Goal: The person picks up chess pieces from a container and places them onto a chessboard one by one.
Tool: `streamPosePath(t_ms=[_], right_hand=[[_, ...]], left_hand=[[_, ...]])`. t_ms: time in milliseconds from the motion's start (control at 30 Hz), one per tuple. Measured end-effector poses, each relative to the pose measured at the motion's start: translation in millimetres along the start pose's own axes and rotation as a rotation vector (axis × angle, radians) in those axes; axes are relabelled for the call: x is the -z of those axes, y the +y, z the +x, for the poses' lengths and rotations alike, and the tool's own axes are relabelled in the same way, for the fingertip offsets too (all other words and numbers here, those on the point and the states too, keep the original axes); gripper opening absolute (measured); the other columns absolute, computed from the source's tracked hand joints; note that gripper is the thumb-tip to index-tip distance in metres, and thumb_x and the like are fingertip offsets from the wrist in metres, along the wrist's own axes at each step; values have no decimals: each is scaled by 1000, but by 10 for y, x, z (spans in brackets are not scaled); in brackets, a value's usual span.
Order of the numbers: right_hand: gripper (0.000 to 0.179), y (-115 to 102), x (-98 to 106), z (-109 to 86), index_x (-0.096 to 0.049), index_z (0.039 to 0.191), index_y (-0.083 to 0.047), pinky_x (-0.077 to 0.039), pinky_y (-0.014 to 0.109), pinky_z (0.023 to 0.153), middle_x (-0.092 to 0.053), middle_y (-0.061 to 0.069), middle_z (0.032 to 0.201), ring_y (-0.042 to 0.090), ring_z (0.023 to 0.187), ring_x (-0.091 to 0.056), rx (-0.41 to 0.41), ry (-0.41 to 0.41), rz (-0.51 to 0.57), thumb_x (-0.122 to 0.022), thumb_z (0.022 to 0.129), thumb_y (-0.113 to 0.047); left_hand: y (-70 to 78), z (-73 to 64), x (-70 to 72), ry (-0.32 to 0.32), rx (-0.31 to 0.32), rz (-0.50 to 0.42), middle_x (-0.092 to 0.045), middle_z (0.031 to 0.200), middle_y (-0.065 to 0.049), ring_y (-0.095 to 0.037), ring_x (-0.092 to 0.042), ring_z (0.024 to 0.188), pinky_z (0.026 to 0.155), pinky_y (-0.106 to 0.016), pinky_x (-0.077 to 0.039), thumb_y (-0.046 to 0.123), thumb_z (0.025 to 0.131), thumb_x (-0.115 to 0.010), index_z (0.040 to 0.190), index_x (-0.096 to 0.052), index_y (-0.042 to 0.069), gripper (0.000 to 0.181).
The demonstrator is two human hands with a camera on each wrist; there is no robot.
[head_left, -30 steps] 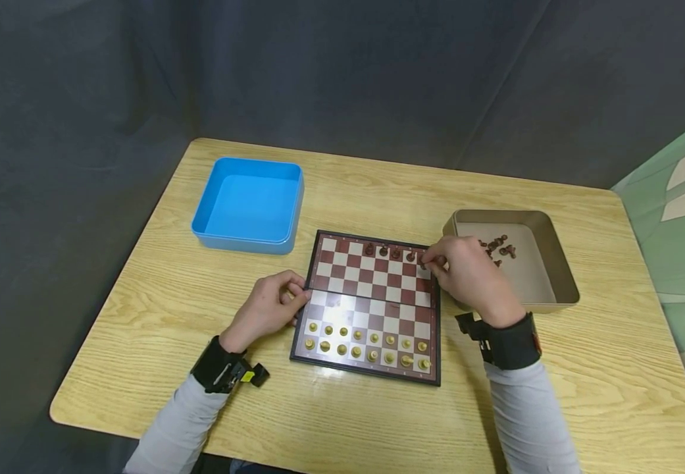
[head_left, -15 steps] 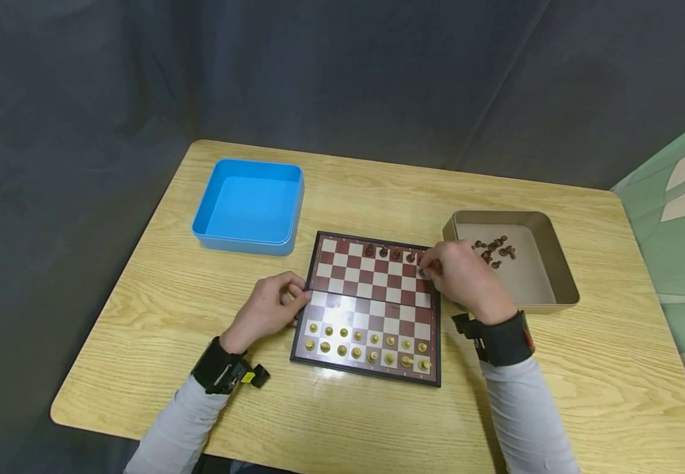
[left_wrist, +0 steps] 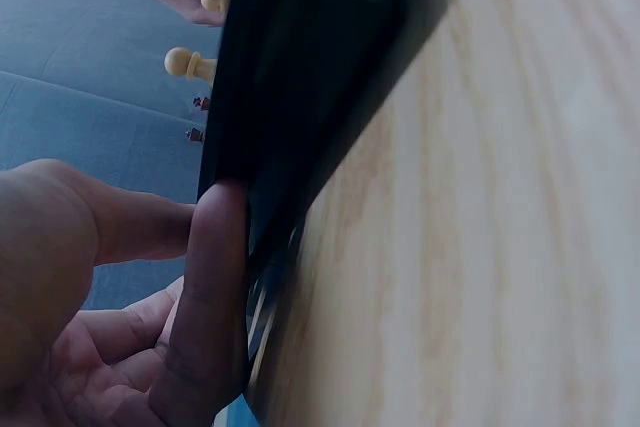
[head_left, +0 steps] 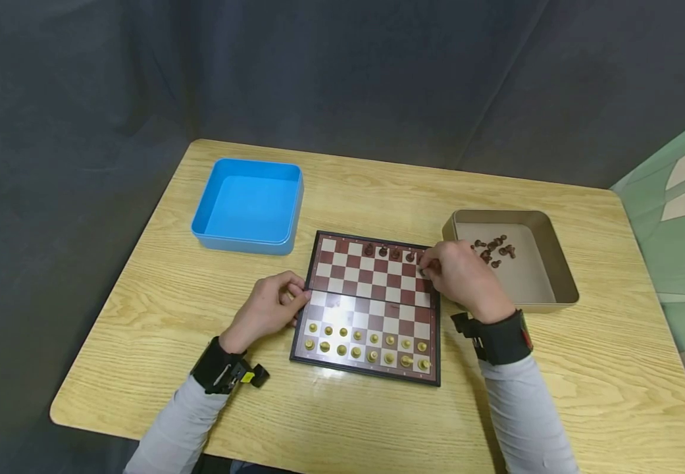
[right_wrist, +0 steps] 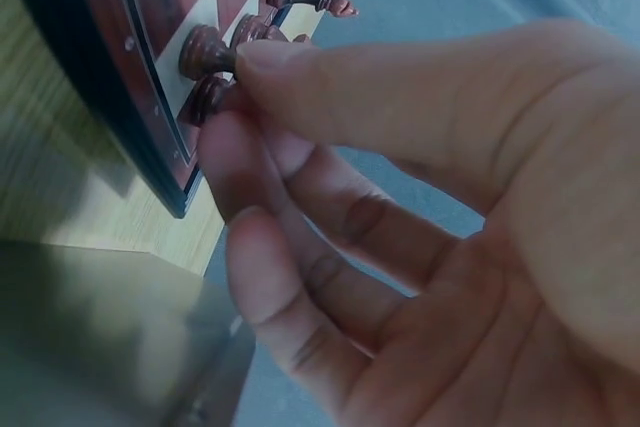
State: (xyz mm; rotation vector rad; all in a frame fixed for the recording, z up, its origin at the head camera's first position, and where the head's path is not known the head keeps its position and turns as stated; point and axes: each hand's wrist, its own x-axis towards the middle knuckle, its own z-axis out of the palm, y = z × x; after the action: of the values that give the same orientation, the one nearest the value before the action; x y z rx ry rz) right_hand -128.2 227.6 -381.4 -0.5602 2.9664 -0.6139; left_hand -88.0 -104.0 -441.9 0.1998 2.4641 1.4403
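My right hand (head_left: 469, 276) pinches a dark red chess piece (right_wrist: 205, 52) between thumb and forefinger at the far right of the chessboard (head_left: 372, 283). The base of this piece is right at a pale square; the fingers hide its top. Behind it another dark piece (right_wrist: 208, 97) is at the board's corner, partly covered by the fingers. Along the far row stand several dark red pieces (head_left: 396, 254). Two rows of gold pieces (head_left: 356, 352) line the near side. My left hand (head_left: 268, 306) grips the left edge of the board, thumb on top and a finger against the side.
To the right, a beige-brown box (head_left: 534, 286) holds several loose dark red pieces (head_left: 490, 250). A blue box (head_left: 247, 204) with a bare bottom stands at the back left. Both stand on the wooden table (head_left: 354, 428), whose far edge meets a dark curtain (head_left: 342, 79).
My right hand has shifted slightly toward me and left, from the far corner square to the one before it. The left hand and the board have stayed in place.
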Motion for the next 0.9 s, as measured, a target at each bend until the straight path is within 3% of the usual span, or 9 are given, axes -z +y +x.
streamPosePath(t_ms=[233,600,900], right_hand=[[7,-6,36,-7,-65,83,-12,-44,27,54,-59,0,80,10,63,-52,-32,-50,11,-64,76,-10],[7,160,335,-133,-64,85,-12,-41,28,53,-56,-2,71,10,61,-50,7,88,-4,-60,80,-10],[7,332,528,-242,-64,85,-10,-41,30,55,-58,0,72,11,65,-52,-35,99,12,-59,80,-10]], left_hand=[[-4,-6,2,0,-3,8,-59,74,1,-15,-56,47,41,-30,-47,26,81,-61,91,-55,15,16],[7,1,9,-2,-14,1,-59,73,1,-16,-55,46,41,-31,-46,24,81,-60,91,-55,14,15],[-12,2,7,-4,-12,4,-59,72,1,-16,-56,46,41,-31,-46,26,81,-60,91,-55,14,16]])
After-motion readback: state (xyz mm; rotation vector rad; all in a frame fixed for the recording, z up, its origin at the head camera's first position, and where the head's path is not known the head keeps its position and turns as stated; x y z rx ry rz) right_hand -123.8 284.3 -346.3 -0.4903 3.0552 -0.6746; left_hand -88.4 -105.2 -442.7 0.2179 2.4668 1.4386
